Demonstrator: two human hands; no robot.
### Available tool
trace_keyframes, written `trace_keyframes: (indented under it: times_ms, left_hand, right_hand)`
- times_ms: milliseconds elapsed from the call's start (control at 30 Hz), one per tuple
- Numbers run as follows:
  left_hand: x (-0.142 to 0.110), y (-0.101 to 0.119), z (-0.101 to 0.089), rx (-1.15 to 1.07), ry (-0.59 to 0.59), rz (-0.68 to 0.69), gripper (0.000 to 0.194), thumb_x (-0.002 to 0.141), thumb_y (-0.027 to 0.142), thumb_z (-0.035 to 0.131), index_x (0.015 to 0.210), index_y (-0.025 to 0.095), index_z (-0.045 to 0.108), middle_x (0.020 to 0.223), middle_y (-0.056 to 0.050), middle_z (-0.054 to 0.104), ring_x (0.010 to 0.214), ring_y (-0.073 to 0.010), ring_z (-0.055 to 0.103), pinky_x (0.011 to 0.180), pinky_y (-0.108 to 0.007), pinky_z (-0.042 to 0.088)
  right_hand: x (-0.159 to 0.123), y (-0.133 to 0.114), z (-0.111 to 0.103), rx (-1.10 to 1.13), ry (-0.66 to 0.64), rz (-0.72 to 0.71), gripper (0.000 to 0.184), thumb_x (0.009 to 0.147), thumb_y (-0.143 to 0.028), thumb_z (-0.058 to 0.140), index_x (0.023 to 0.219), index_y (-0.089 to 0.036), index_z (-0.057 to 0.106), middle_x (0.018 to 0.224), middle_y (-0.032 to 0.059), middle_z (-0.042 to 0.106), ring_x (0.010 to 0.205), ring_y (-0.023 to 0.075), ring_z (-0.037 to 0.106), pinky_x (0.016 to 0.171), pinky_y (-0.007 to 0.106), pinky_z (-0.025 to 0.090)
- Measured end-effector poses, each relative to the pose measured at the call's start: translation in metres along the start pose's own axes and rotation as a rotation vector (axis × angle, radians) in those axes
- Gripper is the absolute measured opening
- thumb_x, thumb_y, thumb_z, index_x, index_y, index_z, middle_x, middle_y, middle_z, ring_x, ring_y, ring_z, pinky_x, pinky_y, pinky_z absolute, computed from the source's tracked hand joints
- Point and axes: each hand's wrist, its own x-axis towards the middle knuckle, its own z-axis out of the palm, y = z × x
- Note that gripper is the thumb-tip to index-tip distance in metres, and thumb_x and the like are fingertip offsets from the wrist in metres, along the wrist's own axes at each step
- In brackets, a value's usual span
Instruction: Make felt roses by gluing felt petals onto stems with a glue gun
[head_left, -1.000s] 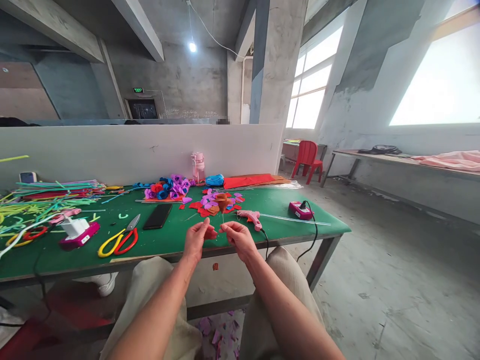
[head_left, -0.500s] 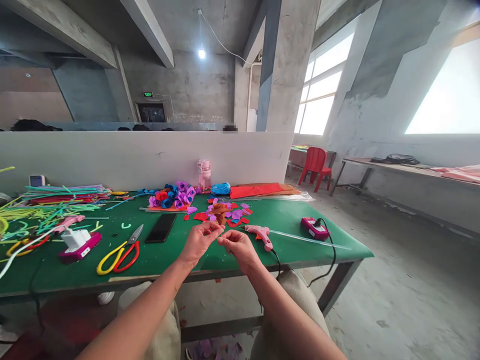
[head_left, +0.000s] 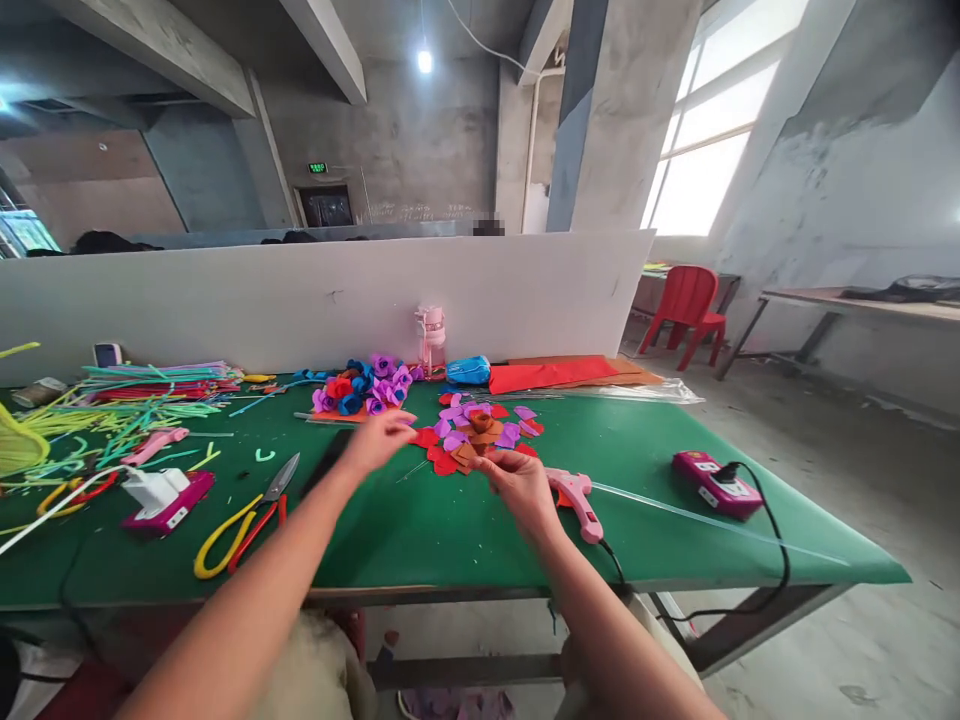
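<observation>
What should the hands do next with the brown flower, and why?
Maybe the left hand could pick up a loose brown piece. The right hand seems to be pinching below the brown flower, the left fingers are away from it, and that piece lies close by in the same colour.

Brown paper flower (head_left: 481, 424) — upright, cupped — over purple, red petals (head_left: 508, 435).

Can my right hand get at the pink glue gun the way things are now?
Probably yes. The pink glue gun lies just right of your right hand, with nothing visible between them. Your fingers seem to be pinching the brown flower from below, though, so they'd likely need freeing first.
</observation>
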Motion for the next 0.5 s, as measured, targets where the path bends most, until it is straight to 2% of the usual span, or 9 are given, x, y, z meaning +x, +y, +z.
trace_keyframes:
  times_ms: [33,67,100,167,267,333,500]
  left_hand:
    - [0.011,-0.015,-0.018,0.184,0.143,-0.053,0.032,0.067,0.03,0.067,0.096,0.016,0.066,0.087,-0.01,0.072,0.085,-0.026,0.065,0.08,-0.036,0.048]
    - [0.02,-0.028,-0.034,0.387,0.23,-0.123,0.035,0.068,0.029,0.064,0.1,0.015,0.064,0.095,-0.013,0.071,0.089,-0.0279,0.065,0.082,-0.037,0.047]
    - [0.025,-0.041,-0.048,0.569,0.264,-0.18,0.039,0.071,0.029,0.062,0.107,0.015,0.062,0.103,-0.015,0.068,0.096,-0.0302,0.063,0.085,-0.039,0.045]
    - [0.029,-0.059,-0.064,0.807,0.209,-0.306,0.047,0.075,0.036,0.056,0.115,0.012,0.057,0.113,-0.02,0.064,0.103,-0.034,0.06,0.086,-0.042,0.044]
    - [0.02,-0.067,-0.059,0.988,0.099,-0.394,0.065,0.076,0.055,0.048,0.122,0.008,0.051,0.115,-0.026,0.06,0.108,-0.0413,0.054,0.084,-0.047,0.043]
    - [0.014,-0.064,-0.049,1.043,0.091,-0.417,0.071,0.073,0.061,0.047,0.121,0.009,0.05,0.114,-0.027,0.06,0.109,-0.0439,0.052,0.083,-0.049,0.042]
    - [0.011,-0.057,-0.037,1.074,0.116,-0.492,0.063,0.068,0.053,0.054,0.115,0.012,0.053,0.112,-0.027,0.06,0.108,-0.0429,0.052,0.081,-0.049,0.042]
  right_hand:
    - [-0.002,-0.001,-0.003,-0.057,-0.009,-0.003,0.031,0.056,-0.045,0.077,0.056,-0.016,0.066,0.042,-0.0039,0.047,0.041,0.007,0.035,0.042,0.023,0.024]
    - [-0.004,-0.002,-0.004,-0.101,-0.029,-0.01,0.031,0.059,-0.046,0.075,0.057,-0.016,0.068,0.042,-0.0031,0.049,0.04,0.0073,0.035,0.042,0.023,0.024]
    - [-0.006,-0.004,-0.005,-0.133,-0.051,-0.02,0.031,0.061,-0.047,0.073,0.059,-0.016,0.069,0.044,-0.0019,0.051,0.04,0.0077,0.036,0.041,0.023,0.025]
    - [-0.012,-0.008,-0.002,-0.166,-0.092,-0.025,0.031,0.065,-0.047,0.071,0.06,-0.017,0.07,0.047,0.0,0.057,0.039,0.008,0.039,0.04,0.023,0.027]
    - [-0.018,-0.009,0.004,-0.148,-0.135,0.001,0.032,0.067,-0.05,0.068,0.062,-0.018,0.071,0.054,0.0021,0.063,0.035,0.0081,0.042,0.038,0.023,0.03]
    - [-0.02,-0.006,0.007,-0.108,-0.161,0.028,0.034,0.068,-0.051,0.067,0.066,-0.018,0.071,0.06,0.0039,0.067,0.036,0.0094,0.047,0.037,0.024,0.033]
    - [-0.021,0.003,0.006,0.014,-0.137,0.104,0.033,0.06,-0.048,0.074,0.069,-0.018,0.065,0.062,0.0039,0.068,0.046,0.014,0.058,0.043,0.024,0.041]
